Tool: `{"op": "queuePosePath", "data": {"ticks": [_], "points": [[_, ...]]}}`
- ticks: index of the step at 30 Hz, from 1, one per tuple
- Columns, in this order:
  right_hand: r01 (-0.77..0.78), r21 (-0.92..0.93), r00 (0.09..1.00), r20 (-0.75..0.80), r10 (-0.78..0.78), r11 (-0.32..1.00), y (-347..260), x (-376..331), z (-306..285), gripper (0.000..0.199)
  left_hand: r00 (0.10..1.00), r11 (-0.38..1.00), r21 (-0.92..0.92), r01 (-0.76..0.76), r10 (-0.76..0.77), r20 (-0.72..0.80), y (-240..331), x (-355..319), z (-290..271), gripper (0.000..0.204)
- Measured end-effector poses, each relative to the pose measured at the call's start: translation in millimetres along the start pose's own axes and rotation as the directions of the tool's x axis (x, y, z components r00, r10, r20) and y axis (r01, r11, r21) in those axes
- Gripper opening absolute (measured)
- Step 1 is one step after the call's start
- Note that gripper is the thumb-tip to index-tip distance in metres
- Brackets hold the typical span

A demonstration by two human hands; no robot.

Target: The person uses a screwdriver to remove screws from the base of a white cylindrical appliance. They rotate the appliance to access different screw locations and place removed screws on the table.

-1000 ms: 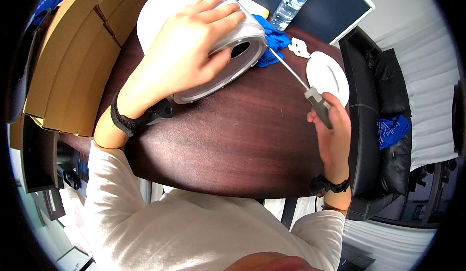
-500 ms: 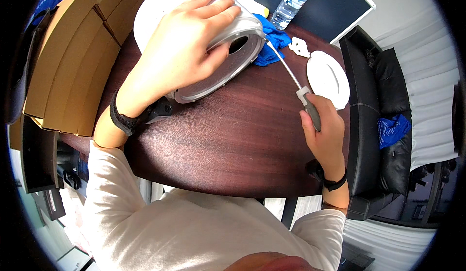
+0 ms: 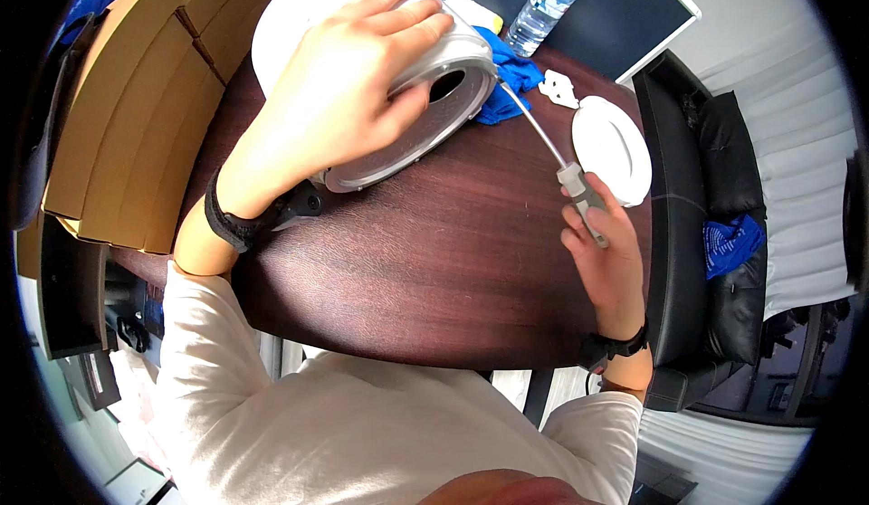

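Compared with half a second ago, the bare right hand (image 3: pixel 615 256) has rolled and its fingers uncurl, spreading along the screwdriver (image 3: pixel 583 193) with a slim steel shaft and grey handle. The handle has turned about its length, showing a paler face, and sits slightly farther right. The large, round white plastic housing (image 3: pixel 291 33) has shifted slightly right.

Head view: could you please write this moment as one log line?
left hand: on white housing | right hand: holding gray-handled screwdriver | tip: at housing rim

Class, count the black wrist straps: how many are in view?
2: one black wrist strap behind the left hand, another behind the right hand, which holds a screwdriver.
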State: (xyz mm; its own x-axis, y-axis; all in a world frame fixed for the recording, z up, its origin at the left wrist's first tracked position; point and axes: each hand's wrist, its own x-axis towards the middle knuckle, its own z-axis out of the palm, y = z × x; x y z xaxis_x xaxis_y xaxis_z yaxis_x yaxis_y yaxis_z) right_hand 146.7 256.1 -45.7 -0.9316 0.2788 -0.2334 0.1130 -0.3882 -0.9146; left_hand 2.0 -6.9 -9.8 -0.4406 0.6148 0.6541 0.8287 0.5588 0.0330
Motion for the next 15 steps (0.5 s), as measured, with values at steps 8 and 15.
{"op": "queuePosePath", "data": {"ticks": [8,15], "points": [[0.097,-0.212,0.977,0.205,-0.052,0.973,-6.1,15.5,-22.8,0.034,1.0,1.0,-0.007,0.01,-0.01,-0.004,-0.7,-0.5,0.3,0.053],[0.731,-0.682,0.536,0.606,-0.587,-0.036,-10.3,18.6,-22.3,0.04,1.0,1.0,-0.001,0.012,-0.012,-0.007,-0.1,-0.8,0.1,0.054]]}}
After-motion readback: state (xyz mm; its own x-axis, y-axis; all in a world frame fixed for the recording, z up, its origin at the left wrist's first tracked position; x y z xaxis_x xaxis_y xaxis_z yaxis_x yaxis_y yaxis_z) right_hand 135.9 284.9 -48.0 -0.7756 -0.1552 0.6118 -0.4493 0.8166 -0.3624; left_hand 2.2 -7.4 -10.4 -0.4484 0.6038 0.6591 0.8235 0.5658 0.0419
